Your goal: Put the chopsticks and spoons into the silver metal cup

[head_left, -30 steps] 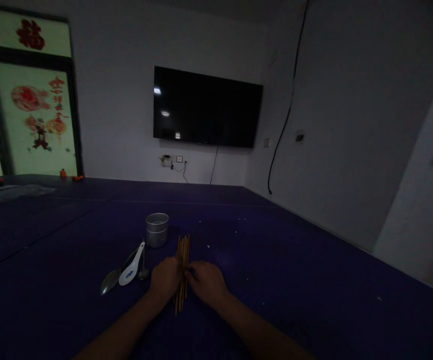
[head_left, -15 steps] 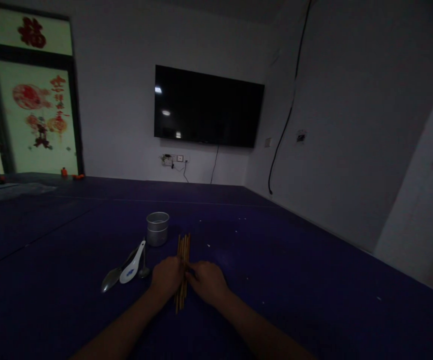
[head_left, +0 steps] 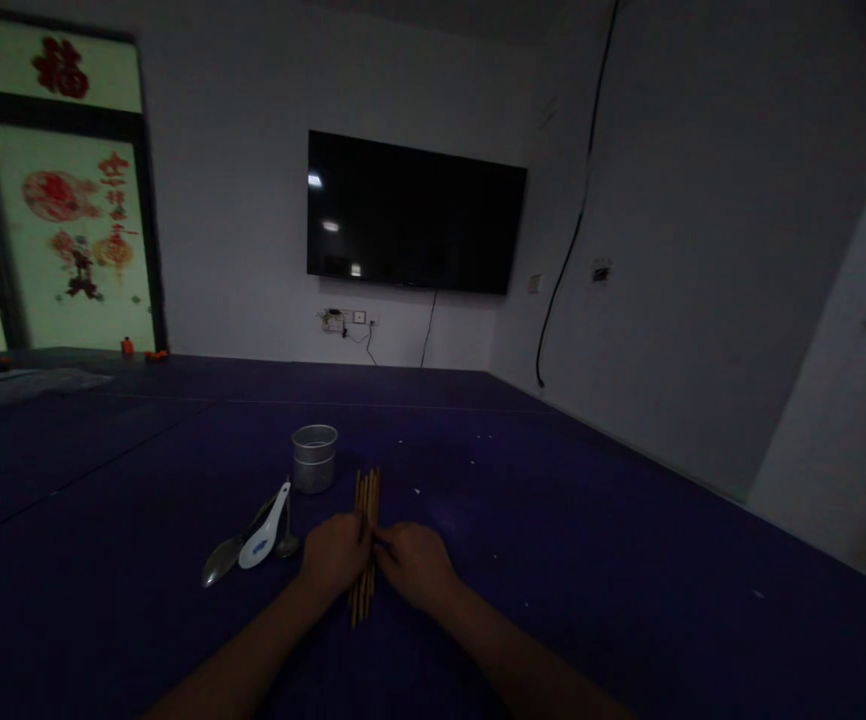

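A dim room with pale walls is seen, and most of the lower view is taken up by a wide dark blue floor mat. On the far wall a black screen is mounted, with a socket strip and a hanging cord below it, and a long black cable is run down the right wall. At the left a glazed door is fitted, its panes decorated with red paper cut-outs. On the mat, a bundle of wooden chopsticks is laid pointing away from the person, its far ends clear of the hands and its near ends showing just below them. The bundle is flanked by both hands: the left hand is pressed against its left side and the right hand against its right side, knuckles up, with the fingers curled in toward the sticks. Whether the sticks are truly clamped or only touched cannot be told in the poor light. Just beyond the bundle's far left, a small metal cup is stood upright. To the left of the hands, a metal spoon, a white spoon and a smaller dark-handled spoon are laid close together, apart from the chopsticks.
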Demonstrator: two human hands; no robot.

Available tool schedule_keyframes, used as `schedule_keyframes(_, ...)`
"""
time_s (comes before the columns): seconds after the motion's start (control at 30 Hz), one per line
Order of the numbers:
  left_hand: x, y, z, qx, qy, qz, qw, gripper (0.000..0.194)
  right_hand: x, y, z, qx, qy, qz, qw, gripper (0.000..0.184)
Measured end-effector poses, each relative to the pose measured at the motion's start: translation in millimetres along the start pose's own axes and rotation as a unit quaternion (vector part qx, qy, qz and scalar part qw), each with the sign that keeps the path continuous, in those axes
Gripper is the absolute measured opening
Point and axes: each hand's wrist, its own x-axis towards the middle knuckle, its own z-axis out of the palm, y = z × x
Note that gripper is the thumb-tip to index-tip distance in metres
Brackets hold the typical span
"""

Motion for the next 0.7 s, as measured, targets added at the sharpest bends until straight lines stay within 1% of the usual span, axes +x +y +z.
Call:
schedule_keyframes(0.13,-1.8,1.5,-3.1,-0.002,0.003,-0.002,1.000,0.034,-1.0,-0.5,-1.3,-0.004,-0.005,-0.001,1.000,0.035)
schedule_keyframes(0.37,-2.0,4.7,-7.7,-0.009,-0.009,-0.031,0.999,0.032,-0.1,0.5,-0.4,0.000,-0.005,-0.006,1.000,0.035)
schedule_keyframes(0.53,-0.9,4.0,-6.5,-0.009,-0.011,-0.024,1.000,0.032,0.9,1.1,0.3,-0.006,-0.010,-0.003,1.000,0.034)
schedule_keyframes(0.7,-2.1,4.5,-8.4,0.014,-0.017,-0.020,1.000,0.033,0.1,1.0,-0.6,-0.008,-0.011,-0.006,1.000,0.034)
